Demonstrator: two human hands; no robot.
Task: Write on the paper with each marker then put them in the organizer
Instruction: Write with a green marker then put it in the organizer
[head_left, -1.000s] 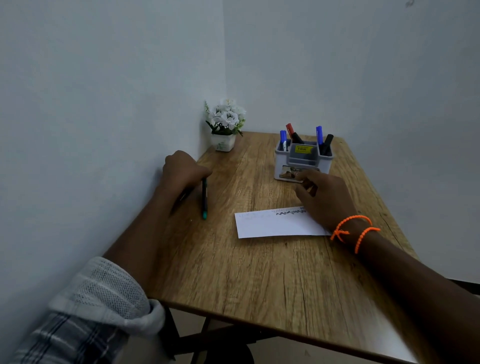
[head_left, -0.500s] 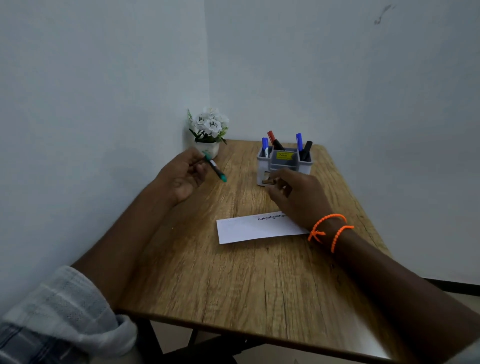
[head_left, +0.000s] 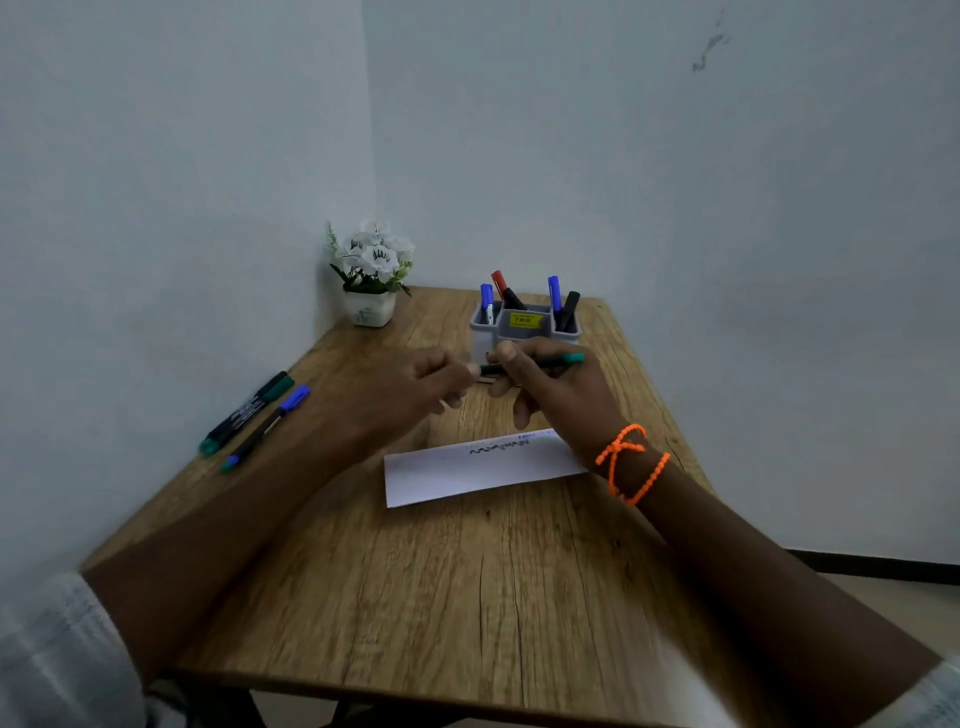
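Note:
A green marker (head_left: 550, 360) lies level in the air just in front of the grey organizer (head_left: 485, 338). My right hand (head_left: 550, 395), with orange bands on its wrist, grips the marker's barrel, green end pointing right. My left hand (head_left: 423, 384) pinches the marker's left end with curled fingers. The white paper strip (head_left: 467, 475) lies on the table below the hands, with scribbled lines along its far edge. Several markers, blue, red and black, stand in the organizer.
A second green marker (head_left: 244, 413) and a blue marker (head_left: 270, 423) lie side by side near the wooden table's (head_left: 467, 597) left edge by the wall. A white pot of flowers (head_left: 370, 306) stands in the back left corner. Walls close off the left and back.
My left hand carried the green marker from the left side to the middle, and my right hand lifted off the paper and took hold of it. The view shifted, revealing two markers at the left.

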